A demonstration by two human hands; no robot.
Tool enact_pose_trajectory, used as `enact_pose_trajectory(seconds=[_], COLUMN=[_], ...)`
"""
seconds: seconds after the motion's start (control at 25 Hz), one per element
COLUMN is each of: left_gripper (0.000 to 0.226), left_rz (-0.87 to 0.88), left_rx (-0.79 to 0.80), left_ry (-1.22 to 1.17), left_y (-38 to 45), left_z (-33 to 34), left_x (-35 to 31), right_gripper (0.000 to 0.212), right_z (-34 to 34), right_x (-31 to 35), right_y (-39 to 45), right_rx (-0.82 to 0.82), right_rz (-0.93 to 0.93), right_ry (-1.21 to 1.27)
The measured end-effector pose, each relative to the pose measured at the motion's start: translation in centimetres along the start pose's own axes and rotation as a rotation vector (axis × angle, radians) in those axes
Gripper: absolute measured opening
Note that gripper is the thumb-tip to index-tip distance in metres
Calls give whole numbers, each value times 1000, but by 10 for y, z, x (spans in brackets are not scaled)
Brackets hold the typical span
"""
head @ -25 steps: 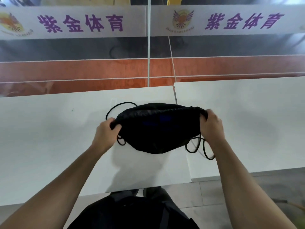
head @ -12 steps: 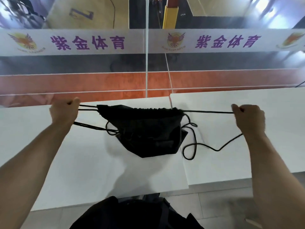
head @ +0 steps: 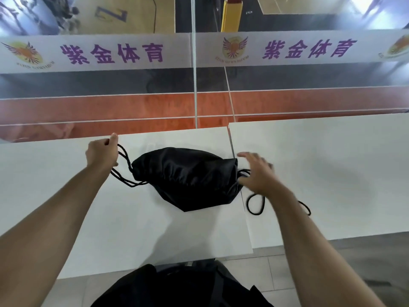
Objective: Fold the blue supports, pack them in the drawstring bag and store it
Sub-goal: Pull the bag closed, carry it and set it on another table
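Observation:
A black drawstring bag lies bulging on the white table, its mouth cinched shut. My left hand grips the bag's left cords just left of the bag. At the bag's right end my right hand hovers with fingers spread and slightly blurred. The right cord lies slack in a loop on the table beneath that hand. The blue supports are not visible.
Two white tables meet at a seam under the bag's right end. A glass barrier with a white banner rises behind the tables. The tables' front edge and a tiled floor lie near my body.
Both hands had pulled the cords wide apart, closing the bag. Now they have come back in; my right hand has let its cord drop, my left still holds its cords.

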State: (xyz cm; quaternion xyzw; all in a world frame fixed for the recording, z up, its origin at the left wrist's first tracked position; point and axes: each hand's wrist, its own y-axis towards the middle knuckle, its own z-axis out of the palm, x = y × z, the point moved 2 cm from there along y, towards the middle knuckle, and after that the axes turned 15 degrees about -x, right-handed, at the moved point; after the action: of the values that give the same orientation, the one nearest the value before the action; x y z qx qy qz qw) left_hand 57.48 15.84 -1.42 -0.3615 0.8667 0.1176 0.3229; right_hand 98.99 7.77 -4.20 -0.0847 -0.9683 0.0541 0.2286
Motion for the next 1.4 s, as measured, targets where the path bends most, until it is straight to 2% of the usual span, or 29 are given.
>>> enact_pose_trajectory(seconds=[0.12,0.24,0.36,0.44,0.52,0.56,0.64,0.72,0.76,0.8,0.84,0.88,0.92,0.96,1.0,1.08,1.16,1.24,1.32,1.4], left_gripper=[52,52,52,53,53,53,51,40,35,34,36,40,44,50,58,80,83,57,31,26], left_rz=[-14,-18,-45,-70,-80,-92,-83,66,195,352,464,495,446,366,326,396,561,657,648,743], left_rx=[-3,-28,-48,-49,-47,-42,-13,-71,-85,-36,82,240,397,506,537,528,512,425,328,255], left_ry=[-2,-24,-50,-66,-68,-73,-39,103,159,174,142,95,40,-31,-96,-133,-39,30,-57,-81], left_y=[-7,-10,-8,-9,-8,-7,-5,-3,-6,-12,-22,-33,-43,-52,-59,-68,-75,-77,-75,-73], left_z=[4,6,9,12,15,17,19,17,16,17,20,23,26,28,29,26,24,18,6,-9], left_x=[3,2,2,3,7,10,18,24,23,20,16,13,13,15,16,19,19,14,2,-14], right_gripper=[90,84,62,69,84,84,64,37,29,23,19,18,21,25,31,37,37,34,22,19], right_z=[46,73,83,88,99,104,109,101,94,83,70,58,45,33,22,7,-2,-9,-16,-23], right_x=[24,20,27,35,44,47,49,50,52,55,59,63,66,68,69,68,66,63,55,39], right_y=[-25,-45,-59,-68,-79,-84,-86,-77,-70,-62,-53,-43,-33,-24,-15,-2,7,11,15,21], right_rx=[158,135,-17,-29,27,37,17,-75,-142,-201,-251,-292,-339,-387,-434,-498,-527,-533,-557,-596], right_rz=[-47,-34,-75,-80,-95,-81,40,134,147,171,199,232,265,297,331,419,500,526,580,715], right_ry=[-115,-203,-67,5,39,88,259,379,413,452,492,524,545,557,572,616,642,638,674,829])
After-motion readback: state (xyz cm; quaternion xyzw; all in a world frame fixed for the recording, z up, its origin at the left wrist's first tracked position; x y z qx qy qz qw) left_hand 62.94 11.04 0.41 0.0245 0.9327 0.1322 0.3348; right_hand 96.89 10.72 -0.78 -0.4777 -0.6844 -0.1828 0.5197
